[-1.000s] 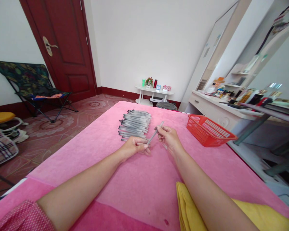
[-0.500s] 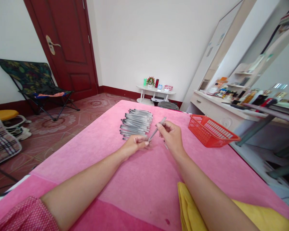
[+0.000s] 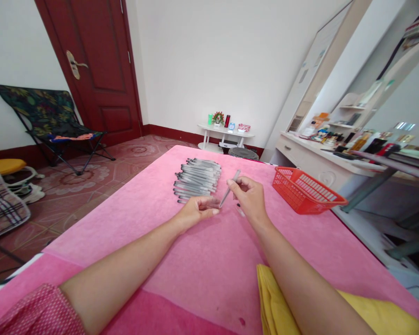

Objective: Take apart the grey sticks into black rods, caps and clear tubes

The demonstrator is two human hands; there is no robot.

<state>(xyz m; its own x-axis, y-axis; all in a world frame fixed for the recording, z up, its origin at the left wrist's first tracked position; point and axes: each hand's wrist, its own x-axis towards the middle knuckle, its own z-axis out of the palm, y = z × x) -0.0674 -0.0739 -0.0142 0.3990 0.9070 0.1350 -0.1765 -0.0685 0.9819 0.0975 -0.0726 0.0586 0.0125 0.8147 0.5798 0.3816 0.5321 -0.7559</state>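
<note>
In my right hand (image 3: 250, 193) a grey pen (image 3: 230, 188) is pinched between thumb and fingers, slanting with its lower end down to the left. That end is at the fingertips of my left hand (image 3: 197, 209); whether it touches them I cannot tell. The left thumb and fingers are stretched out with a gap between them. Just beyond the left hand, many similar pens (image 3: 199, 177) with dark ends lie side by side in a row. Beneath the right hand a small clear piece with a black end, like a pen cap (image 3: 240, 210), rests on the pink cloth (image 3: 202, 260).
An orange-red plastic basket (image 3: 307, 193) stands at the cloth's right edge. Yellow fabric (image 3: 275, 302) lies under my right forearm. Further off are a dressing table (image 3: 300, 151) with bottles, a small white table (image 3: 225, 130), a folding chair (image 3: 52, 114) and a red door (image 3: 97, 65).
The pen has shifted slightly right and stands a little steeper. My left thumb and fingers have parted at its lower end. The small clear piece shows more fully.
</note>
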